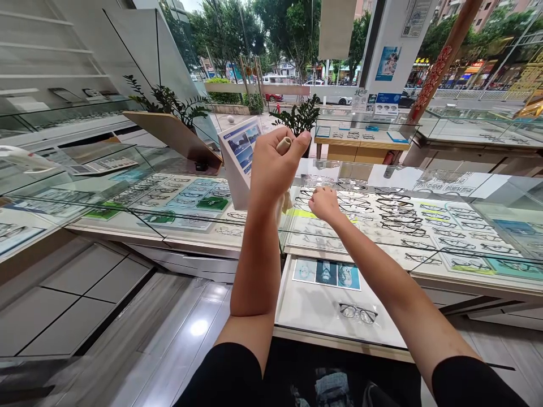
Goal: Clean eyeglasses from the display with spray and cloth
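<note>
My left hand [274, 164] is raised over the glass counter, its fingers wrapped round a beige rolled cloth [283, 146]. One end pokes out at the top of the fist, and a beige piece shows below it. Lower and to the right, my right hand [326, 204] is at the glass top [373, 183], with its fingers curled in and nothing visible in them. Rows of eyeglasses [401, 212] lie under the glass beside it. Nearer to me, a single pair of dark-framed glasses [357, 312] lies on a white shelf [305, 308].
A standing photo calendar [237, 164] is just behind my left hand. Two potted plants [299, 116] and a tilted wooden board [173, 135] stand farther back. A picture strip [326, 273] lies on the shelf. White drawers [80, 277] are at the lower left.
</note>
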Demonstrator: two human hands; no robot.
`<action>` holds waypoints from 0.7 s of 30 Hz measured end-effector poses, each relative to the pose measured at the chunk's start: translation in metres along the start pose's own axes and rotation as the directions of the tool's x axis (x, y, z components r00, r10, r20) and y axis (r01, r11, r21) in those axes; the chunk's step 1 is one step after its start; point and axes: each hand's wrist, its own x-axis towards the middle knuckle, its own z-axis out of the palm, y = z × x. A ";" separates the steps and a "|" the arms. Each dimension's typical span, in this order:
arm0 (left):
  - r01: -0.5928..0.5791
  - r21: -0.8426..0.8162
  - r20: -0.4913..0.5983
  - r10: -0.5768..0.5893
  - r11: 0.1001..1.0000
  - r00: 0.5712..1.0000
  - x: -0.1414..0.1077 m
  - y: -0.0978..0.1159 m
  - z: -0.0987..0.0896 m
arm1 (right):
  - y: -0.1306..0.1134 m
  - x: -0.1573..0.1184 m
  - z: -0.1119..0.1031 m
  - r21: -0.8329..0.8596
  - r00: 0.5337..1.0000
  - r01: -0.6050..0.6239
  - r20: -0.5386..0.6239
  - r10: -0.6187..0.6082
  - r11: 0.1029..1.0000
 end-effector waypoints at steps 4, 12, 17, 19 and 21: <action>-0.008 -0.015 0.002 0.008 1.000 1.000 0.000 0.001 0.002 | -0.003 0.006 -0.002 0.008 0.999 0.000 0.050 0.000 1.000; -0.014 -0.027 0.024 0.014 1.000 1.000 -0.002 0.000 0.005 | -0.005 0.015 -0.002 0.012 0.995 -0.033 0.099 0.031 0.999; -0.011 0.001 0.045 0.011 1.000 0.999 -0.003 0.006 0.006 | -0.008 0.013 -0.006 0.043 0.993 -0.047 0.112 0.042 0.998; -0.010 0.004 0.047 0.009 1.000 0.999 -0.004 0.009 0.006 | -0.009 0.009 -0.013 0.070 0.995 -0.041 0.092 0.034 0.997; -0.010 0.006 0.056 0.010 1.000 0.998 -0.005 0.013 0.005 | -0.009 0.003 -0.025 0.105 0.998 -0.031 0.056 0.025 0.994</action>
